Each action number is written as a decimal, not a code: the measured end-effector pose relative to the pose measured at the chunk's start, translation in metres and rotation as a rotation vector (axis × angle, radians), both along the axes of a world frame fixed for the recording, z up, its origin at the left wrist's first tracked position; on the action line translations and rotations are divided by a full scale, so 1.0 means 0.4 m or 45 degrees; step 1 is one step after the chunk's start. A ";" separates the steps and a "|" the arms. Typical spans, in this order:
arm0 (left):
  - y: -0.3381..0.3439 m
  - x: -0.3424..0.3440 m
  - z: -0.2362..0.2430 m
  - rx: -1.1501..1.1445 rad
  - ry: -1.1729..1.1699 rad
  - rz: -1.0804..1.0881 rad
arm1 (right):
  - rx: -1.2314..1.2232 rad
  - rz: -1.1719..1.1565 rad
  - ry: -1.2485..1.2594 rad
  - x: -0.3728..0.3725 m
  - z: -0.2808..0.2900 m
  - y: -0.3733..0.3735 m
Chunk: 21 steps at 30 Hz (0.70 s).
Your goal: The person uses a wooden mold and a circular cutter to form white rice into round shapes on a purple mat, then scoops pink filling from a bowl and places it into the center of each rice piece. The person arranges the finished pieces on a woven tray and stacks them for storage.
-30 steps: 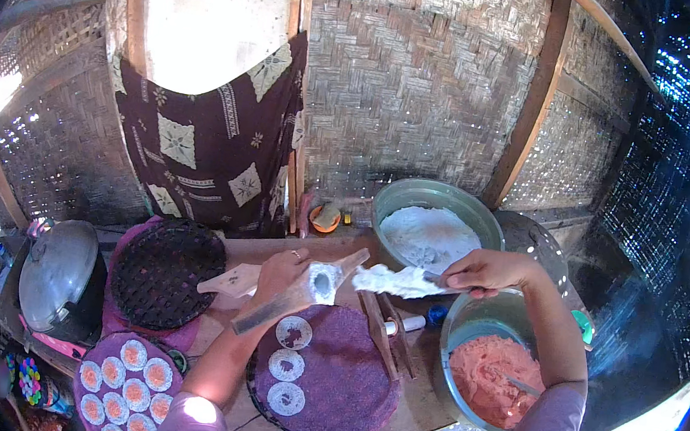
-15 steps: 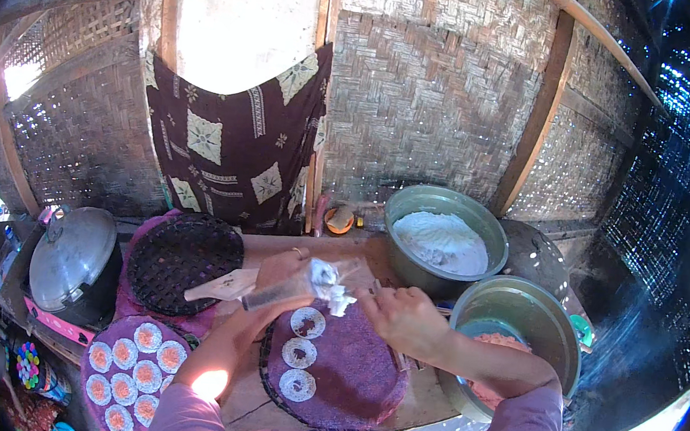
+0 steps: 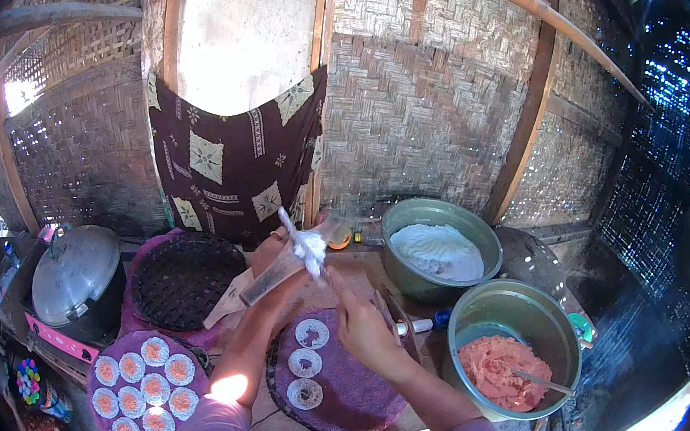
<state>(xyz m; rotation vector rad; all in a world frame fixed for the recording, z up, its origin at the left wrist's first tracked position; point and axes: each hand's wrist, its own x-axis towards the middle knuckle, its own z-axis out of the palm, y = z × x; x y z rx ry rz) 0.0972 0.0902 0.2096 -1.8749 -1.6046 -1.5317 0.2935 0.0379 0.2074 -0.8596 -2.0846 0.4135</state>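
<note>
My left hand (image 3: 269,248) grips a wooden paddle-like tool (image 3: 269,282), tilted above the table, with soft white batter (image 3: 309,247) heaped near its far end. My right hand (image 3: 363,325) reaches up to that batter, index finger stretched forward and the other fingers curled. A thin white-coated strip (image 3: 286,219) sticks out past the batter; whether my right hand holds it, I cannot tell. Below my hands lies a round tray covered with purple cloth (image 3: 361,385). Down its left side run three white batter rings (image 3: 307,363) with cloth showing in their middles.
A green basin (image 3: 389,262) of white batter stands back right; a second basin (image 3: 459,312) holds pink-orange filling and a spoon (image 3: 542,381). At left are white rounds with orange centres (image 3: 132,402), a dark woven tray (image 3: 187,279) and a lidded metal pot (image 3: 74,271).
The heaped batter and the tool have swung up and a little left. My right hand has shifted left and lower. With its forearm moved, the pink-orange filling and spoon show more.
</note>
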 end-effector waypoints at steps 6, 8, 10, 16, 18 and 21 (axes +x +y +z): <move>0.009 -0.058 -0.021 -0.035 0.238 0.386 | -0.275 0.082 0.002 0.080 0.038 0.038; 0.001 -0.039 -0.021 -0.052 0.208 0.361 | -0.113 0.045 0.047 0.065 0.023 0.059; -0.003 -0.027 -0.012 -0.014 0.181 0.270 | -0.032 -0.009 -0.055 0.057 -0.010 0.058; 0.023 -0.042 -0.018 -0.260 0.139 0.256 | -0.104 0.074 -0.108 0.047 -0.068 0.032; 0.036 -0.058 -0.038 -0.208 0.185 0.340 | -0.167 0.169 -0.015 0.062 -0.042 0.066; 0.035 -0.088 -0.065 -0.033 0.274 0.343 | -0.152 -0.330 -0.349 0.190 0.042 0.189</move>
